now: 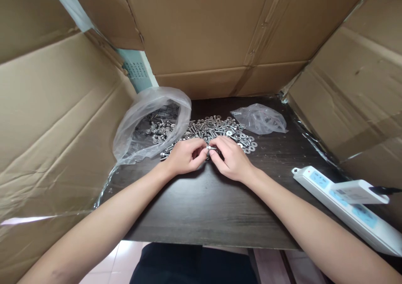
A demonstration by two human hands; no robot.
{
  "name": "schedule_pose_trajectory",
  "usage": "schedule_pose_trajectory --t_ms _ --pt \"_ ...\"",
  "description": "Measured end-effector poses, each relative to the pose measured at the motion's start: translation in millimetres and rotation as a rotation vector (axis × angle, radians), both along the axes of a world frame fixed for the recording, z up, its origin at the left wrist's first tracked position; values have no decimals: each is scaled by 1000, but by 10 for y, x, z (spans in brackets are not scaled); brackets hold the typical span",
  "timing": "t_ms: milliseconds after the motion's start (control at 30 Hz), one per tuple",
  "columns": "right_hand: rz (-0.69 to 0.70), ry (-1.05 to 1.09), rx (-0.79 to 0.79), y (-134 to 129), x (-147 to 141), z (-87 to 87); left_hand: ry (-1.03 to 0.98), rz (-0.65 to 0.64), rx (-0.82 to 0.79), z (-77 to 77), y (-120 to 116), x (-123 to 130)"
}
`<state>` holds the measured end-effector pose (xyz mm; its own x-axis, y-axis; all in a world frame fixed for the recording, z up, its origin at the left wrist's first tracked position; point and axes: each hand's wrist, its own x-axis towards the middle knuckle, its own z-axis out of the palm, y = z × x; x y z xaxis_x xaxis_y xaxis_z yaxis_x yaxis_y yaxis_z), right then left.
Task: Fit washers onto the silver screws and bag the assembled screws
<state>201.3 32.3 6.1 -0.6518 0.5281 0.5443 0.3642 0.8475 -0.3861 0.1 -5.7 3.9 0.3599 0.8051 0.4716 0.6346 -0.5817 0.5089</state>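
Bolts (196, 129) on table (207, 208); bag (125, 139) at left; power strip (344, 210) at right

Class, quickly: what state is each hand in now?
Left hand: closed, pinching a small metal bolt.
Right hand: closed, pinching the same bolt.

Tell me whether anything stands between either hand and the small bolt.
Nothing visible does: the left hand and right hand meet at the bolt, and the loose hardware pile lies beyond them.
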Motion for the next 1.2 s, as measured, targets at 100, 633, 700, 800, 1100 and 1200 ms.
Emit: schedule_pose_trajectory --t_ms 100,633,700,800,1100,1200 --pt "6 -11 9 6 -3 -8 1 3 -1 0 -2 1" --pt "1 1 -12 -6 -1 9 -10 13 -29 13 -5 6" --pt "0 3 -7 -7 -3 8 -7 12 -32 10 -5 6" --pt "3 -7 -2 -4 -6 6 -1 12 -31 6 -6 3" --pt "15 -41 1 20 -4 -2 5 9 -41 21 -12 4" --pt "4 -36 5 14 -5 -1 12 18 -40 18 -13 5"
